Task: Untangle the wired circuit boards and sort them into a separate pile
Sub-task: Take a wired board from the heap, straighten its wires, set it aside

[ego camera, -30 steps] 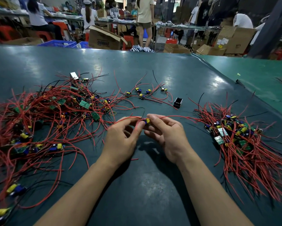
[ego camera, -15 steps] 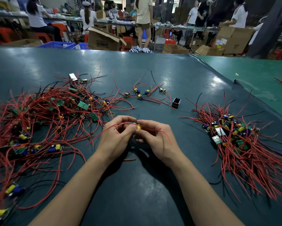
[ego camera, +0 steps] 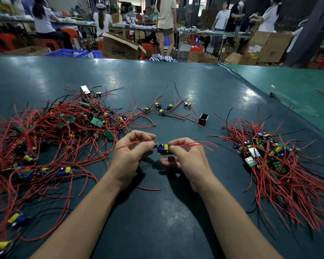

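Small circuit board point(ego camera: 163, 147) held just above the dark green bench point(ego camera: 176, 221), between both hands at centre. Left hand point(ego camera: 128, 157): fingers curled, pinching red wires at the board's left edge. Right hand point(ego camera: 188, 159): thumb and forefinger pinching the board's right end, red wires trailing over the knuckles to the right. Large tangled heap point(ego camera: 50, 143) of wired boards spread on the left; sorted pile point(ego camera: 275, 165) on the right, well apart. Few loose boards point(ego camera: 163, 108) and small black part point(ego camera: 203, 119) beyond the hands
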Demonstrator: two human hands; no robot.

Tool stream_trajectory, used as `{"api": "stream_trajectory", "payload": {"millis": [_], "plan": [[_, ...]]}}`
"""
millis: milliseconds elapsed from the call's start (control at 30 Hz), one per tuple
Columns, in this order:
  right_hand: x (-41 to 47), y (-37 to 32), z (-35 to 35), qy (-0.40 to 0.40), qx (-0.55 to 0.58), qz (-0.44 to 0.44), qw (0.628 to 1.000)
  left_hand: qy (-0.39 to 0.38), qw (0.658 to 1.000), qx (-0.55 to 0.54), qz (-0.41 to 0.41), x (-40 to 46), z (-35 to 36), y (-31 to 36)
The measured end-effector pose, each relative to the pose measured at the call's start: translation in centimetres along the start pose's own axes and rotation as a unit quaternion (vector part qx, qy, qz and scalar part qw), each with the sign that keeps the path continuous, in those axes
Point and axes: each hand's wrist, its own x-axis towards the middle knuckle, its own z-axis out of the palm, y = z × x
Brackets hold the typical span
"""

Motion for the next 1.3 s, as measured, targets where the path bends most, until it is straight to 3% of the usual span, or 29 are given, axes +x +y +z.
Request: {"api": "stream_trajectory", "payload": {"millis": [167, 267, 433, 567, 767, 967, 1300], "plan": [[0.03, -0.66, -0.07, 0.020, 0.106, 0.003, 0.994, 0.004, 0.990, -0.125, -0.061, 0.04, 0.71, -0.04], [-0.08, -0.85, -0.09, 0.013, 0.140, 0.009, 0.990, 0.026, 0.991, -0.118, -0.050, 0.28, 0.63, -0.07], [-0.31, -0.76, 0.01, -0.020, 0.169, 0.011, 0.985, -0.035, 0.993, -0.095, -0.061, 0.01, 0.58, -0.43], [-0.37, -0.61, -0.03, -0.035, 0.171, 0.011, 0.984, -0.032, 0.998, -0.049, -0.035, -0.09, 0.67, -0.59], [-0.42, -0.70, 0.22, -0.022, 0.224, 0.030, 0.974, -0.009, 0.992, -0.111, -0.054, 0.18, 0.68, -0.29], [-0.30, -0.50, 0.72, 0.019, 0.194, 0.017, 0.981, -0.004, 0.988, -0.134, -0.075, 0.16, 0.73, -0.23], [0.22, -0.49, 0.35, 0.108, 0.128, -0.037, 0.985, 0.010, 0.995, -0.085, -0.048, 0.12, 0.80, -0.05]]}}
